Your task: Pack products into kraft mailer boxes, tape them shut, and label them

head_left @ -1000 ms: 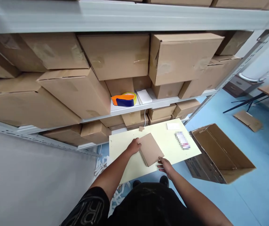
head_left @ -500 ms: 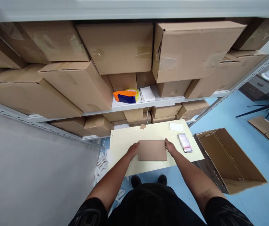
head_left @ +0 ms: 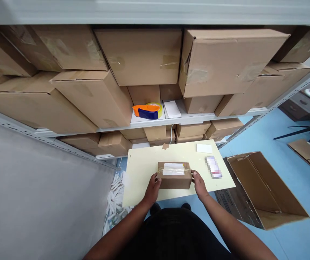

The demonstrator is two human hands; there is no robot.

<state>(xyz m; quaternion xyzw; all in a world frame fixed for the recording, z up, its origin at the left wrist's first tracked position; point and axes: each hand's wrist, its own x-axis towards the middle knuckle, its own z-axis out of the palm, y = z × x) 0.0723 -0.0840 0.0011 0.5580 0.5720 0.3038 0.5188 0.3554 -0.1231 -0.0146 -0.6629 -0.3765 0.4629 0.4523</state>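
Note:
A small brown cardboard box (head_left: 174,178) stands on edge on a pale yellow board (head_left: 141,169). A strip of clear tape and a white label run along its upper face. My left hand (head_left: 154,186) grips the box's left end, fingers curled round it. At the right end my right hand (head_left: 198,181) holds the box the same way. Both forearms reach in from the bottom of the view.
On the board lie a white card (head_left: 204,148), a blurred packet (head_left: 213,167) and a cardboard scrap (head_left: 165,146). An orange and blue tape dispenser (head_left: 146,111) sits on the shelf among large cartons. An open carton (head_left: 263,187) lies right; paper strips (head_left: 114,198) litter the floor left.
The box lay flat on the board, first skewed, then squared between my hands. Now it is tipped up on edge, showing the taped face, with both hands gripping its ends.

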